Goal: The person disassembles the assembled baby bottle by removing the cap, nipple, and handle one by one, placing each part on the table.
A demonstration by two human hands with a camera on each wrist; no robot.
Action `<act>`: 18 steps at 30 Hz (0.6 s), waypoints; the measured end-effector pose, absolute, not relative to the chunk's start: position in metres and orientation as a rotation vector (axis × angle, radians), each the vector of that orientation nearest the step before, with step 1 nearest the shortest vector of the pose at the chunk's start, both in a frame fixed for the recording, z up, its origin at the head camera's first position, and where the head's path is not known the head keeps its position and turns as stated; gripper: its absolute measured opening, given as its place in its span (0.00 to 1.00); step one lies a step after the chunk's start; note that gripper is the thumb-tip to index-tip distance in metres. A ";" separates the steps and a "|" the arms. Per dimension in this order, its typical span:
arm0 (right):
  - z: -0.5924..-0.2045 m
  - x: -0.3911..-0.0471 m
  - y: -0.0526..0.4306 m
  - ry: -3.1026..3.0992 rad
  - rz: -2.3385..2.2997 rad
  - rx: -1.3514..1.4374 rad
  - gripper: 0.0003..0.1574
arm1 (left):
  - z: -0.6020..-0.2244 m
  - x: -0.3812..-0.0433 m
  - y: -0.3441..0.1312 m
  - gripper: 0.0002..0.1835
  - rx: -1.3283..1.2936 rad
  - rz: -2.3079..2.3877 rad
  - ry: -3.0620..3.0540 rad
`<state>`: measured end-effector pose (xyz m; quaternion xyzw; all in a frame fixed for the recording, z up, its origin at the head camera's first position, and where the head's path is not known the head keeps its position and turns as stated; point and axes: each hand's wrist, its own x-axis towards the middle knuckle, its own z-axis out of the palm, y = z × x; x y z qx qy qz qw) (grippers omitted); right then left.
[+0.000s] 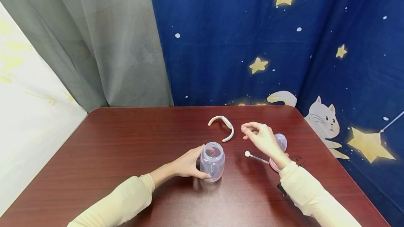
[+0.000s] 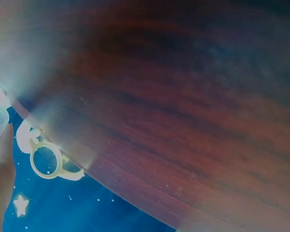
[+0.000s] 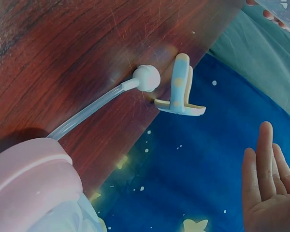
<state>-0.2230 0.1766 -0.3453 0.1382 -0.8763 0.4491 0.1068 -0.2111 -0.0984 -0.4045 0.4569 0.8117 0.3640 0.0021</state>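
My left hand (image 1: 188, 164) grips the clear body of a baby bottle (image 1: 213, 165), thumb on the near side and fingers round the left. The bottle's uncapped mouth faces up. To the right, my right hand (image 1: 263, 139) is over the table with nothing in it; in the right wrist view its fingers (image 3: 266, 159) are extended. Below that hand lies a pink bottle collar (image 3: 34, 169), partly covered by the wrist in the head view, with a clear straw (image 3: 92, 111) ending in a white ball (image 3: 146, 78). A clear dome cap (image 1: 281, 142) is behind the hand.
A pale curved bottle handle (image 1: 228, 123) lies beyond the bottle, between the two hands. All of this is on a dark red-brown table (image 1: 142, 132). Grey and blue star-patterned curtains (image 1: 221, 45) hang behind its far edge.
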 end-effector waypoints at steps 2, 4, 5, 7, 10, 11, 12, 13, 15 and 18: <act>-0.346 -0.223 0.177 -2.579 1.321 0.410 0.18 | -0.405 -0.211 -0.098 0.41 1.427 1.147 2.541; -0.346 -0.223 0.177 -2.576 1.321 0.411 0.17 | -0.405 -0.211 -0.098 0.41 1.415 1.152 2.533; -0.346 -0.223 0.177 -2.575 1.322 0.411 0.17 | -0.405 -0.211 -0.098 0.41 1.408 1.157 2.526; -0.347 -0.223 0.177 -2.573 1.323 0.414 0.17 | -0.405 -0.211 -0.098 0.41 1.398 1.164 2.514; -0.347 -0.223 0.177 -2.572 1.320 0.416 0.17 | -0.406 -0.211 -0.098 0.41 1.394 1.166 2.507; -0.347 -0.223 0.178 -2.571 1.318 0.417 0.17 | -0.406 -0.211 -0.098 0.40 1.395 1.166 2.507; -0.347 -0.223 0.178 -2.571 1.316 0.416 0.17 | -0.407 -0.211 -0.098 0.40 1.398 1.161 2.512; -0.347 -0.223 0.178 -2.571 1.314 0.416 0.17 | -0.407 -0.211 -0.097 0.40 1.402 1.158 2.515; -0.347 -0.223 0.178 -2.571 1.310 0.414 0.17 | -0.408 -0.211 -0.097 0.40 1.410 1.153 2.519; -0.347 -0.223 0.178 -2.572 1.308 0.412 0.17 | -0.408 -0.212 -0.097 0.40 1.421 1.149 2.523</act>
